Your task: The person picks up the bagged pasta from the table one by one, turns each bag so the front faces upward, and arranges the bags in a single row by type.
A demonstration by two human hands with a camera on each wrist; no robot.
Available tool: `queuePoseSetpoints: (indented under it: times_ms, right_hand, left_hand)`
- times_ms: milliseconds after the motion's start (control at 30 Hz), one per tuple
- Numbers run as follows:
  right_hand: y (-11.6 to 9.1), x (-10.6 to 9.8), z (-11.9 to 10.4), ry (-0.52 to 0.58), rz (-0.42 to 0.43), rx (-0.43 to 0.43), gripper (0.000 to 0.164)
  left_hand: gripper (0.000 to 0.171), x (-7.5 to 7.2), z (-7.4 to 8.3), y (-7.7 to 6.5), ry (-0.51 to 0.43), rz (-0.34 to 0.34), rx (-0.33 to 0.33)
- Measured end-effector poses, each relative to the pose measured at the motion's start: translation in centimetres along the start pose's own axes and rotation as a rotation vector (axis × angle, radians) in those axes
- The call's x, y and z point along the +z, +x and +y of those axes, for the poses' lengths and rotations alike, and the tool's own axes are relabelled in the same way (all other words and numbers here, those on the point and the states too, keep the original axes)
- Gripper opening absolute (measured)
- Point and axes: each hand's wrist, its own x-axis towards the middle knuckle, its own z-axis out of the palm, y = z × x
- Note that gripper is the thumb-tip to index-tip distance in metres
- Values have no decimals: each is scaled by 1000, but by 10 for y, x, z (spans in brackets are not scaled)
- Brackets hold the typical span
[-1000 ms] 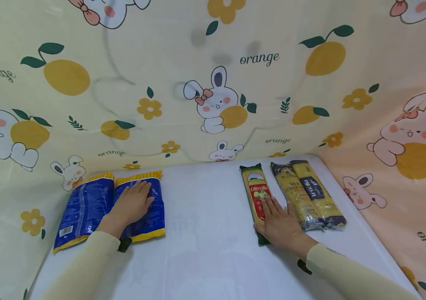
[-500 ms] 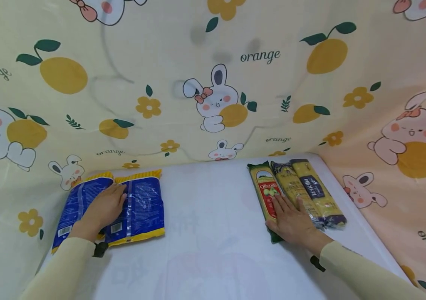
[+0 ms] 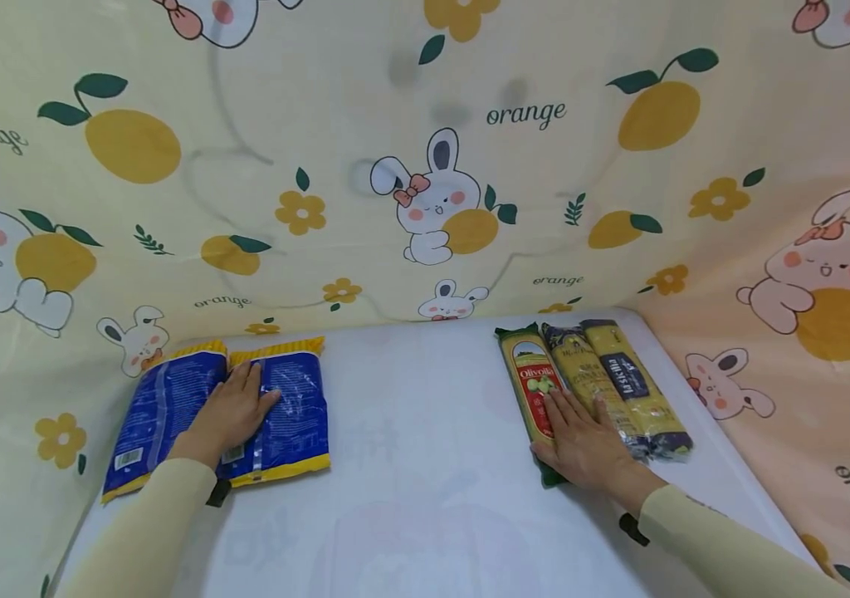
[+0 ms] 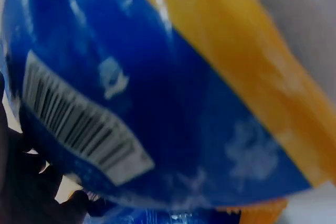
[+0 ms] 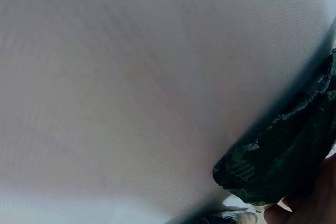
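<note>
Two blue plastic bags with yellow ends lie side by side on the left of the white table. My left hand [image 3: 229, 415] rests with extended fingers on the right-hand blue bag [image 3: 294, 415], near where it meets the left-hand blue bag [image 3: 171, 407]. In the left wrist view, a barcode label [image 4: 84, 124] shows close up. On the other side, my right hand [image 3: 582, 440] lies flat over the lower part of a long green packet [image 3: 525, 357] with a red Olivoilà label. Its dark green end [image 5: 278, 156] fills a corner of the right wrist view.
Right beside the green packet lie two long gold packets, a middle one [image 3: 582, 357] and an outer one [image 3: 622, 374] with a dark blue label. The white table [image 3: 410, 448] meets a cream cloth [image 3: 365, 291] printed with rabbits and oranges at its back and sides.
The green packet has slid right under my right hand, up beside the middle gold packet. My left hand moved left off the right-hand bag's middle, then partway back.
</note>
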Motion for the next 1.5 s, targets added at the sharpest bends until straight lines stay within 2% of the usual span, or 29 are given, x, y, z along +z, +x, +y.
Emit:
queuePoseSetpoints:
  times_ms: [133,367,733,1200,1500]
  right_hand:
    - [1,2,-1,1,11,-4,87]
    - [1,4,-3,4,24,-10,87]
    - [0,1,-5,-14,35,-14,86]
    - [0,-2,-3,-9,52,-16,86]
    - [0,2,-2,17,42,-2,87]
  left_hand:
    - [87,3,0,2,-25,-4,-18]
    - [81,9,4,0,-52,38,-20]
    - [82,14,13,-2,-49,21,-73]
    - [83,23,30,-2,-101,18,-82]
    - [83,33,58,-4,-107,29,-59]
